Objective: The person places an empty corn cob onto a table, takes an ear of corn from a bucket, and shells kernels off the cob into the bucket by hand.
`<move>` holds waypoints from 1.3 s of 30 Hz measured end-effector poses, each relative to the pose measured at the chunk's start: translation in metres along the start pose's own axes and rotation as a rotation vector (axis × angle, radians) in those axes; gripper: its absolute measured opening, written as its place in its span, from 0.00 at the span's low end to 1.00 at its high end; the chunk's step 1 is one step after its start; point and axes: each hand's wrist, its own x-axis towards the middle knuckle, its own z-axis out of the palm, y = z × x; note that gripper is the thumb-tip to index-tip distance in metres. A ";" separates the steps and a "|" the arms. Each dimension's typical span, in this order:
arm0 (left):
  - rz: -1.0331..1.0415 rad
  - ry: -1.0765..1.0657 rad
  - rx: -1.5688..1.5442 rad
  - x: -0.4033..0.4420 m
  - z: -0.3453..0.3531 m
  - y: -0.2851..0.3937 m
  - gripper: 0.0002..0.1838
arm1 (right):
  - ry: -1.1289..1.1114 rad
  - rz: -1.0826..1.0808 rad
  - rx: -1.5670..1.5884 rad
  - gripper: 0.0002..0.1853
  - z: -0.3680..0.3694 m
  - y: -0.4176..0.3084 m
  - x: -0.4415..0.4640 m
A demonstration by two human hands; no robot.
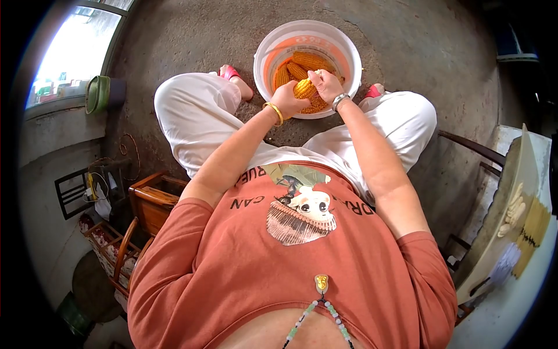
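Between my knees stands a white plastic bucket (263, 64) with orange printing showing inside its wall. Several dried yellow corn cobs (311, 60) lie in it, with loose kernels (317, 106) near the front side. Above them, my left hand (286, 100) is closed around one end of a corn cob (304, 89). My right hand (327, 85) grips the other end of the same cob, its thumb and fingers pressed at the top. Both hands are over the bucket's opening, and my fingers partly cover the cob.
Rough concrete floor (192, 35) surrounds the bucket. On the left are a wooden chair (152, 198), a green container (97, 95) by the window, and a dark frame with cables. At the right is a table (494, 215) with papers and light-coloured pieces on it.
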 end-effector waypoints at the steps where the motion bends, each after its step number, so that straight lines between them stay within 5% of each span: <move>1: -0.011 0.023 0.081 -0.001 0.002 0.004 0.25 | 0.014 -0.006 -0.039 0.27 0.000 0.000 0.000; 8: -0.057 -0.036 -0.052 0.002 -0.001 0.002 0.25 | -0.147 0.188 0.415 0.29 -0.009 -0.009 -0.003; 16: -0.047 -0.066 -0.181 0.003 -0.004 -0.006 0.22 | -0.342 0.207 0.481 0.21 -0.020 -0.028 -0.013; 34: -0.009 0.009 -0.038 0.001 0.002 0.000 0.22 | 0.018 0.080 0.078 0.29 0.006 0.007 0.003; 39: 0.020 0.107 0.096 -0.004 0.008 0.003 0.26 | -0.134 0.184 0.493 0.26 -0.004 -0.017 -0.009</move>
